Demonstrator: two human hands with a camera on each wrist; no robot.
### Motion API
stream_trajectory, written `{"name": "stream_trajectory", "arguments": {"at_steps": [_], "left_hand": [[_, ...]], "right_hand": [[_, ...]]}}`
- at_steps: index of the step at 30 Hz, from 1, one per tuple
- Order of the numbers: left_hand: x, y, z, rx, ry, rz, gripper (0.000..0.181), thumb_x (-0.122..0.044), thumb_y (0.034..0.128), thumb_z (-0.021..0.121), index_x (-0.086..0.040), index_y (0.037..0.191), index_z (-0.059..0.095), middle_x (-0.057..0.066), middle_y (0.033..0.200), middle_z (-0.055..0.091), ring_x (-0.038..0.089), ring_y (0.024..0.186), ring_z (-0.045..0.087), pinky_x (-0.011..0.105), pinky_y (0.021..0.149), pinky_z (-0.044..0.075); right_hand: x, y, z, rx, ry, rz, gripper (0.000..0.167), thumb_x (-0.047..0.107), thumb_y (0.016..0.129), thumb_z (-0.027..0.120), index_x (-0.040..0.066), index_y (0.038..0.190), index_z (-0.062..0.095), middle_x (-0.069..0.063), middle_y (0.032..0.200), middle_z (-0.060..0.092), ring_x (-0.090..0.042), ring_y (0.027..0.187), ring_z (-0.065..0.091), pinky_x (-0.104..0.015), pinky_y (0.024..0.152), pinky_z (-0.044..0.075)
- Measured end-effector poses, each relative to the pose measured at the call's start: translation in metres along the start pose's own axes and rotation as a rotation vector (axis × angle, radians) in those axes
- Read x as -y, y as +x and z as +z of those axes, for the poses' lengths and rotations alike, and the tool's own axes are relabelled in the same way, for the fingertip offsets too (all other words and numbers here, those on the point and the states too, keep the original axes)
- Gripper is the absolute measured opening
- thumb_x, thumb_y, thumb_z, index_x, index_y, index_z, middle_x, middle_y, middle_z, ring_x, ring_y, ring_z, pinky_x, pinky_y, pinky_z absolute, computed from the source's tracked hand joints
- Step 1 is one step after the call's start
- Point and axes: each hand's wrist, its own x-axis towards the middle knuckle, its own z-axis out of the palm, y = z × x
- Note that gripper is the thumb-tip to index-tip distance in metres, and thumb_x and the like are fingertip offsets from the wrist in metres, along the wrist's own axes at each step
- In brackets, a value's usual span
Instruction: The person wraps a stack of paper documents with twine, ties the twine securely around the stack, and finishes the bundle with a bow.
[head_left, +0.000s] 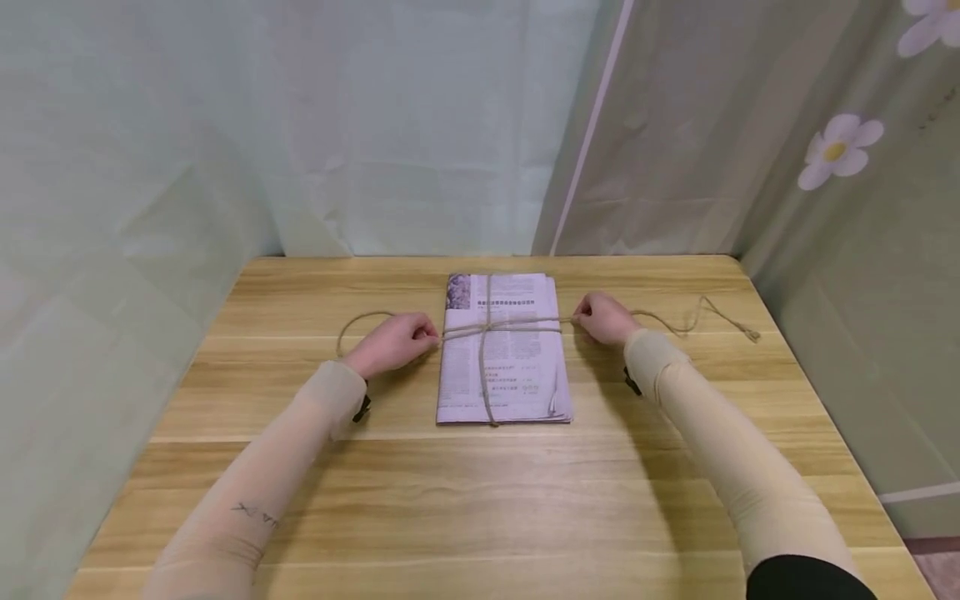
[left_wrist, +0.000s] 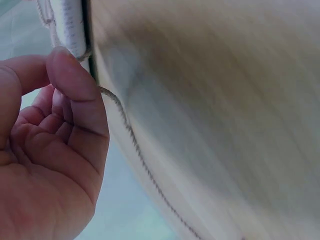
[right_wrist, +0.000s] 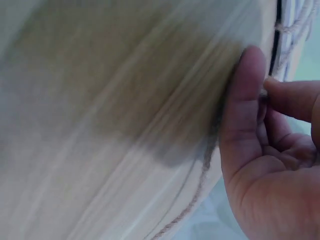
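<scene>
A folded stack of newspapers (head_left: 517, 367) lies on the table with brown twine (head_left: 482, 358) wrapped round it both ways, crossing near the middle of its top. Just off the stack's left edge, my left hand (head_left: 397, 340) pinches one strand between thumb and forefinger. On the opposite side, my right hand (head_left: 606, 318) pinches the other strand close to the right edge. Both strands look fairly straight across the paper. In the left wrist view, a loose length of twine (left_wrist: 145, 165) trails from behind the fingers. The right wrist view shows another tail (right_wrist: 192, 200) below the right hand.
The wooden table (head_left: 480, 508) has a back edge against a pale curtain (head_left: 420, 125), which also hangs along both sides. The right tail of twine (head_left: 705, 308) lies in a bend toward the table's right edge, ending in a frayed knot (head_left: 752, 335).
</scene>
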Motion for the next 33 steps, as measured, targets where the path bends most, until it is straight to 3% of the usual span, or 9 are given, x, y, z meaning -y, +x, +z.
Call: {"name": "stream_trajectory", "arguments": {"at_steps": [4,9,13,16,18,22,25,33], "left_hand": [[0.001,0.004,0.003,-0.03,0.006,-0.025,0.017,-0.024,0.1027,0.064,-0.009,0.108,0.071,0.006,0.085,0.066,0.018,0.073,0.058,0.037,0.072,0.048],[-0.001,-0.002,-0.006,-0.054,-0.016,-0.071,0.026,-0.027,0.1049,0.06,-0.01,0.122,0.07,0.008,0.11,0.07,0.021,0.082,0.064,0.039,0.077,0.052],[-0.007,-0.01,-0.019,-0.173,-0.005,-0.102,0.03,-0.03,0.1054,0.058,-0.01,0.125,0.068,0.009,0.117,0.069,0.026,0.094,0.066,0.046,0.082,0.053],[-0.01,-0.017,-0.028,-0.25,0.029,-0.112,0.029,-0.032,0.1051,0.057,-0.008,0.114,0.071,0.01,0.104,0.07,0.027,0.089,0.062,0.045,0.077,0.051],[-0.01,-0.021,-0.029,-0.225,0.053,-0.141,0.031,-0.034,0.105,0.056,-0.008,0.105,0.072,0.008,0.09,0.067,0.026,0.078,0.059,0.042,0.068,0.048],[-0.006,-0.028,-0.023,-0.096,0.108,-0.231,0.041,-0.041,0.1046,0.055,-0.011,0.078,0.062,0.003,0.066,0.053,0.02,0.06,0.047,0.035,0.056,0.038],[-0.004,-0.029,-0.013,-0.037,0.138,-0.275,0.048,-0.046,0.1038,0.055,-0.014,0.069,0.053,0.0,0.062,0.048,0.018,0.057,0.044,0.034,0.055,0.035],[-0.01,-0.018,0.003,0.023,0.21,-0.348,0.05,-0.05,0.0987,0.06,-0.018,0.062,0.051,-0.001,0.058,0.046,0.016,0.054,0.043,0.033,0.052,0.035]], "right_hand": [[-0.011,-0.001,0.001,-0.027,-0.01,-0.058,0.02,0.02,0.104,0.059,0.002,0.109,0.065,-0.014,0.104,0.064,-0.026,0.09,0.057,-0.041,0.082,0.048],[-0.006,-0.011,-0.006,-0.032,0.016,-0.099,0.022,0.022,0.105,0.058,0.003,0.114,0.065,-0.014,0.111,0.065,-0.028,0.099,0.058,-0.044,0.088,0.048],[0.003,-0.024,-0.017,-0.093,-0.002,-0.158,0.025,0.025,0.106,0.056,0.004,0.116,0.066,-0.012,0.11,0.066,-0.028,0.094,0.059,-0.044,0.083,0.048],[0.011,-0.036,-0.024,-0.171,-0.04,-0.213,0.025,0.026,0.106,0.057,0.006,0.115,0.068,-0.009,0.103,0.066,-0.026,0.087,0.058,-0.043,0.078,0.048],[0.015,-0.042,-0.025,-0.206,-0.073,-0.255,0.023,0.025,0.105,0.059,0.007,0.113,0.069,-0.007,0.099,0.065,-0.025,0.085,0.058,-0.043,0.077,0.047],[0.023,-0.048,-0.012,-0.213,-0.159,-0.349,0.017,0.021,0.103,0.062,0.007,0.107,0.071,-0.004,0.096,0.067,-0.022,0.085,0.061,-0.041,0.077,0.051],[0.027,-0.05,0.002,-0.191,-0.206,-0.403,0.014,0.019,0.102,0.064,0.007,0.104,0.072,-0.004,0.096,0.069,-0.02,0.086,0.063,-0.04,0.077,0.053],[0.035,-0.052,0.025,-0.171,-0.237,-0.475,0.009,0.014,0.099,0.066,0.008,0.101,0.073,-0.002,0.093,0.069,-0.017,0.082,0.062,-0.037,0.077,0.053]]}}
